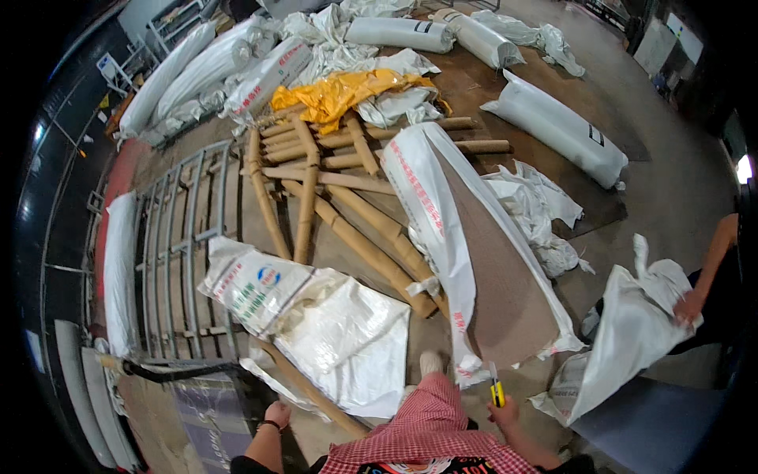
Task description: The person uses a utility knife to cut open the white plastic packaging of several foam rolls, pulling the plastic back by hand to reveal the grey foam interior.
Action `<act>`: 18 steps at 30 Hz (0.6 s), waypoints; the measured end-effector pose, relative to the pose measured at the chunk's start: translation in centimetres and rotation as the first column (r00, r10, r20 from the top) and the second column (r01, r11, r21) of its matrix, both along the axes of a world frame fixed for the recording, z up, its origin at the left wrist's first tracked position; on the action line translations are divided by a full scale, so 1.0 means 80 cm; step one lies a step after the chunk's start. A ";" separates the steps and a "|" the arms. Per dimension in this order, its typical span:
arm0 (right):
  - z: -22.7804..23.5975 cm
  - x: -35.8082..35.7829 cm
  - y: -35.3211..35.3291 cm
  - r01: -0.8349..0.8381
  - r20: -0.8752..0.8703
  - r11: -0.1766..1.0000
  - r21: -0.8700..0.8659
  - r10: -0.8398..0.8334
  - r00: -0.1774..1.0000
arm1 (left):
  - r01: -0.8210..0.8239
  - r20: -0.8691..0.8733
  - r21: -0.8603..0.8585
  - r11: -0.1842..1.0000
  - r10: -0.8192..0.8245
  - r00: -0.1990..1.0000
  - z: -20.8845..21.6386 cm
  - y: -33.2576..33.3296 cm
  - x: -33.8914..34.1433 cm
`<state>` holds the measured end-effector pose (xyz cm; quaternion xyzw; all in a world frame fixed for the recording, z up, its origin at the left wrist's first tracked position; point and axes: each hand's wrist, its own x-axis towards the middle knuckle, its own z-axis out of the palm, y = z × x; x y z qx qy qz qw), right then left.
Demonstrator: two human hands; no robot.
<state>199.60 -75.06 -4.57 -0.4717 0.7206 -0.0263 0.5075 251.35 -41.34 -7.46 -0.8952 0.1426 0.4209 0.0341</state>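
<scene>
My right hand (503, 412) is closed round a yellow box cutter (497, 390) with its blade pointing away from me. Just ahead of the blade lies a long roll of brown-grey material (503, 308), its white woven wrapper (422, 186) slit open lengthwise and spread to both sides. My left hand (276, 412) hangs low on the left, fingers curled in, with nothing visible in it. Beside that hand a brown cardboard tube (312, 387) runs partly under flattened white woven sacks (335, 324).
Several cardboard tubes (306, 205) lie crossed beyond the sacks, near a yellow sack (343, 93). A grey metal rack (189, 253) stands left. Wrapped rolls (557, 126) lie farther off. At right, another person's hand (688, 306) touches a white sack (624, 340).
</scene>
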 end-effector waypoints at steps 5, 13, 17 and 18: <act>-0.068 0.052 -0.055 -0.271 -0.021 0.931 -0.246 0.275 0.961 | -0.246 -0.085 -0.497 0.832 0.235 0.968 0.073 -0.087 0.025; -0.002 0.240 -0.236 -0.355 -0.067 0.812 -0.463 0.368 0.927 | -0.046 -0.167 -0.366 0.929 -0.017 0.986 0.058 -0.107 0.119; 0.002 0.315 -0.317 -0.278 -0.027 0.905 -0.321 0.285 0.958 | -0.558 -0.286 -0.394 0.731 0.479 0.830 0.108 -0.194 0.144; 0.043 0.352 -0.335 -0.262 0.044 0.937 -0.229 0.279 0.959 | -0.536 -0.253 -0.390 0.748 0.473 0.844 0.114 -0.200 0.152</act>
